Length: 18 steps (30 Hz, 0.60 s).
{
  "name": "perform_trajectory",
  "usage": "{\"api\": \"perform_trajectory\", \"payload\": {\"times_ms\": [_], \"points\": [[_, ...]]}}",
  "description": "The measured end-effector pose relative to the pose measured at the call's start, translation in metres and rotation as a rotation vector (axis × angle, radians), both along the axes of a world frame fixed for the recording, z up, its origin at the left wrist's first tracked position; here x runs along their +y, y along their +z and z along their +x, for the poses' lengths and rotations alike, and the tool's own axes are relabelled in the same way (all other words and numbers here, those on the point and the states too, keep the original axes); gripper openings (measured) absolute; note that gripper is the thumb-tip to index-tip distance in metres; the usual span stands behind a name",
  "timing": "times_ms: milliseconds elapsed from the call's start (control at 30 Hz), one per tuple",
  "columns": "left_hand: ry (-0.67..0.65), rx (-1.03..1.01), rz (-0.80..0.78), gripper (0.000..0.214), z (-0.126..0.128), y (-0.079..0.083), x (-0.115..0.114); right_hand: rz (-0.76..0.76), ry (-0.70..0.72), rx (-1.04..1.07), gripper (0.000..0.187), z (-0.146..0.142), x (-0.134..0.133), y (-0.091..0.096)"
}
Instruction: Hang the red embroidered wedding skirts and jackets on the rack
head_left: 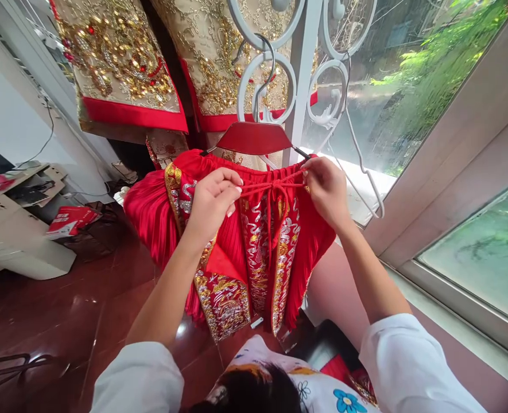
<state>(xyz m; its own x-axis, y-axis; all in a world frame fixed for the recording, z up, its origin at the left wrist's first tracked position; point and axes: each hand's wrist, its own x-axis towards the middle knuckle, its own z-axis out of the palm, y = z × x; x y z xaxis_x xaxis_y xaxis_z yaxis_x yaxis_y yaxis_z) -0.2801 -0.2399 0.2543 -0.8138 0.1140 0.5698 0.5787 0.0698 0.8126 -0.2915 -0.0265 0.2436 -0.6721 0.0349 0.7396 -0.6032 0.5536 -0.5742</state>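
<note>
A red pleated skirt [232,229] with gold and silver embroidered panels hangs from a red hanger [256,137]. The hanger's metal hook [264,74] is up at the white scrollwork. At the skirt's gathered waist, a thin red drawstring [275,184] is looped into a bow, its tails hanging down the front. My left hand [217,198] pinches the drawstring left of the bow, fingers closed. On the other side, my right hand [325,186] is closed on the drawstring by the waistband's right end. The string runs taut between both hands.
Cream garments [120,63] with gold beading and red hems hang behind. White metal scrollwork [266,86] carries a bare wire hanger [361,160] beside the window [408,86]. A white desk [16,229] stands left, near a red-and-white package [73,221] above the dark red tiled floor [120,298].
</note>
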Motion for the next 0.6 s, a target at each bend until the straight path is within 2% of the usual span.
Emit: {"api": "perform_trajectory", "payload": {"times_ms": [100, 167, 233, 400, 533, 600], "points": [[0.073, 0.063, -0.071, 0.01, 0.003, 0.0, -0.004, 0.238, -0.386, 0.108, 0.012, 0.003, 0.006, -0.005], [0.089, 0.08, -0.112, 0.014, 0.006, 0.0, -0.004, 0.316, -0.526, 0.124, 0.014, 0.005, 0.01, -0.006], [0.078, 0.079, -0.131, 0.016, 0.007, 0.0, -0.003, 0.314, -0.549, 0.15, 0.017, 0.006, 0.015, -0.007], [0.093, 0.106, -0.12, 0.017, 0.005, -0.003, -0.001, 0.164, -0.37, 0.171, 0.022, 0.006, 0.022, -0.009], [0.086, 0.101, -0.125, 0.019, 0.003, -0.004, -0.004, 0.167, -0.52, 0.19, 0.018, 0.005, 0.023, -0.011], [0.069, 0.086, -0.113, 0.017, 0.004, -0.004, -0.005, 0.131, -0.499, 0.17, 0.013, 0.005, 0.026, -0.011]]}}
